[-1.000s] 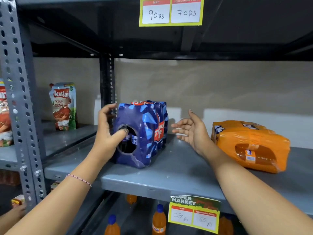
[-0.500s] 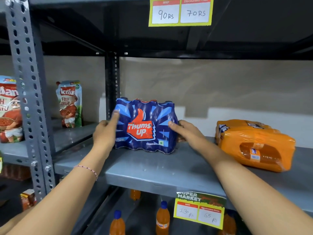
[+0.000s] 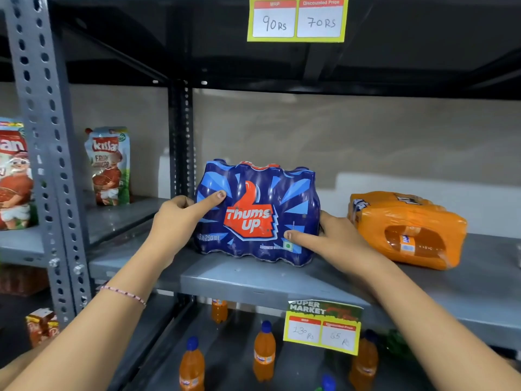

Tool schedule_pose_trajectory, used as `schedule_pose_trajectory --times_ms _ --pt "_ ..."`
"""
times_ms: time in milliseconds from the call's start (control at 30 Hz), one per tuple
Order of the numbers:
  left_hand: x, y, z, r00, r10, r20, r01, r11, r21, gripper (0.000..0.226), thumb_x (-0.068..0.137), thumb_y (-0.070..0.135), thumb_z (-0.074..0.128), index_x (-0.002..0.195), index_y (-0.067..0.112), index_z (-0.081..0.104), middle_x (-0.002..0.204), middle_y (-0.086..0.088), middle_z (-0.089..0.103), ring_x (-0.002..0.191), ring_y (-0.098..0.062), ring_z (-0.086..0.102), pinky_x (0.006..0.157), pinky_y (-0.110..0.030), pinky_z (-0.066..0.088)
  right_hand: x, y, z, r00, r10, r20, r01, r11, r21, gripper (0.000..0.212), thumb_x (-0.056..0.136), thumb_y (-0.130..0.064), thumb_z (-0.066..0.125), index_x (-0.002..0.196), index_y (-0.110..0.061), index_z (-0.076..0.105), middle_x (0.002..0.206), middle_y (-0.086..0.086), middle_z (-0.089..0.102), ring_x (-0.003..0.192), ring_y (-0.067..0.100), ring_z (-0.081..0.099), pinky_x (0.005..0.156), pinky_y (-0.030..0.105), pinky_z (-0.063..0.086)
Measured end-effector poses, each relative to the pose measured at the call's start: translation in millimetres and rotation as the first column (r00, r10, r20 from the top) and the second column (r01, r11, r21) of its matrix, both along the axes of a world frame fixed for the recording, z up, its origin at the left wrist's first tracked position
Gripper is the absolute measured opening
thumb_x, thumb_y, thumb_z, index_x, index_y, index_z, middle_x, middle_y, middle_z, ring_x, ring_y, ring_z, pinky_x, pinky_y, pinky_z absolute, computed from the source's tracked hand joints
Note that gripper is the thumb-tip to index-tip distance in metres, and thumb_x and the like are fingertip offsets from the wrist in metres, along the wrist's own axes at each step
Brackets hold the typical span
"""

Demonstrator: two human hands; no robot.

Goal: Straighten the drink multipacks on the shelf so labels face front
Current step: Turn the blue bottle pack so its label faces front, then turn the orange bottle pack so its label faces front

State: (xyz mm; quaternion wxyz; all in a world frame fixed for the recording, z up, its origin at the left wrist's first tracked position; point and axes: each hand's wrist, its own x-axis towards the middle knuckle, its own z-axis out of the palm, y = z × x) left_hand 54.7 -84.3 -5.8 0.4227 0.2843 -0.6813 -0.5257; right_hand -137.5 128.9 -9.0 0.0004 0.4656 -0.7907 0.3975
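Note:
A blue Thums Up multipack (image 3: 258, 213) stands upright on the grey shelf (image 3: 253, 280), its red logo facing me. My left hand (image 3: 180, 218) grips its left side, thumb pressed on the front. My right hand (image 3: 335, 241) holds the pack's lower right corner, thumb on the front face. An orange multipack (image 3: 406, 227) lies on its side to the right, turned at an angle, with its end toward me.
A grey perforated upright (image 3: 48, 153) stands at the left, with sauce pouches (image 3: 108, 165) on the neighbouring shelf. Orange drink bottles (image 3: 263, 351) stand on the shelf below. Yellow price tags (image 3: 296, 19) hang from the shelf edges.
The blue pack has been turned from end-on to logo-front. Both hands now grip its sides with thumbs on the front; the view has moved closer.

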Motion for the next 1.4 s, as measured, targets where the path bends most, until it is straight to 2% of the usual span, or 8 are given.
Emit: schedule_pose_trajectory --times_ms 367,633,800,933,1033,1200,1300,1400 --pt "3 34 2 0.999 -0.042 -0.007 0.042 0.999 0.010 0.101 0.051 0.070 0.083 0.113 -0.006 0.056 0.100 -0.005 0.080 0.093 -0.027 0.078 0.088 -0.058 0.061 10 32 0 0.998 -0.047 0.044 0.048 0.999 -0.021 0.072 0.074 -0.064 0.074 0.133 -0.026 0.056 0.126 -0.010 0.071 0.105 0.005 0.068 0.085 0.028 0.061" --pt "-4 50 -1 0.995 0.083 -0.064 -0.082 0.997 0.014 0.062 0.080 0.053 0.076 0.112 0.002 0.062 0.096 -0.002 0.075 0.086 -0.020 0.073 0.068 -0.036 0.057 -10 45 22 0.950 0.158 0.271 -0.155 0.987 -0.032 0.069 0.072 -0.067 0.066 0.116 -0.015 0.071 0.111 0.001 0.078 0.095 0.011 0.074 0.087 0.036 0.060" --pt "-16 74 -22 0.869 0.359 -0.342 -0.446 0.867 -0.224 0.045 0.088 0.025 0.076 0.126 0.015 0.054 0.120 0.004 0.059 0.122 -0.026 0.058 0.101 -0.038 0.047 -97 82 86 0.981 -0.095 -0.168 0.055 0.972 -0.227 0.038 0.086 -0.053 0.068 0.082 -0.016 0.074 0.081 0.008 0.075 0.078 0.023 0.068 0.079 0.039 0.052" --pt "-27 126 -15 0.794 0.080 -0.602 -0.407 0.806 -0.430 0.034 0.093 0.005 0.063 0.109 0.033 0.052 0.112 0.015 0.056 0.105 -0.002 0.059 0.092 -0.020 0.047 -168 91 89 0.972 -0.192 -0.134 0.213 0.962 0.169 0.033 0.091 -0.048 0.064 0.108 -0.021 0.072 0.115 -0.003 0.071 0.105 0.019 0.064 0.090 0.036 0.049" --pt "-50 167 -17 0.850 -0.180 -0.496 -0.183 0.781 -0.597 0.017 0.089 0.009 0.062 0.096 0.023 0.064 0.094 0.007 0.067 0.089 -0.015 0.066 0.081 -0.030 0.053 -168 92 81 0.985 -0.154 0.079 0.108 0.904 0.414 0.036 0.102 -0.043 0.049 0.131 -0.024 0.058 0.134 -0.003 0.059 0.116 0.019 0.059 0.093 0.029 0.046" --pt "-110 213 -14 0.952 -0.291 -0.099 0.262 0.937 -0.230 0.019 0.075 0.035 0.068 0.094 0.030 0.070 0.088 0.002 0.074 0.086 -0.017 0.069 0.083 -0.039 0.059 -184 72 76 0.927 -0.357 -0.116 0.364 0.775 0.516 0.087 0.073 -0.072 0.034 0.148 -0.030 0.045 0.156 0.006 0.045 0.138 0.035 0.046 0.114 0.054 0.035" --pt "-148 224 1 0.926 -0.339 0.167 0.333 0.941 0.063 0.039 0.082 0.062 0.060 0.106 0.032 0.062 0.107 0.009 0.068 0.103 -0.017 0.064 0.102 -0.046 0.052 -146 80 89 0.833 -0.462 -0.305 0.553 0.654 0.517 0.061 0.077 -0.051 0.038 0.123 -0.019 0.062 0.138 0.008 0.060 0.128 0.037 0.055 0.107 0.051 0.044" --pt "-177 222 20 0.901 -0.376 0.217 0.323 0.915 0.244 0.065 0.084 0.073 0.057 0.125 0.024 0.063 0.121 0.002 0.069 0.106 -0.023 0.066 0.096 -0.037 0.050 -150 99 117 0.689 -0.544 -0.480 0.721 0.580 0.379 0.023 0.088 -0.033 0.048 0.090 -0.015 0.063 0.089 0.002 0.061 0.096 0.031 0.061 0.088 0.039 0.052"
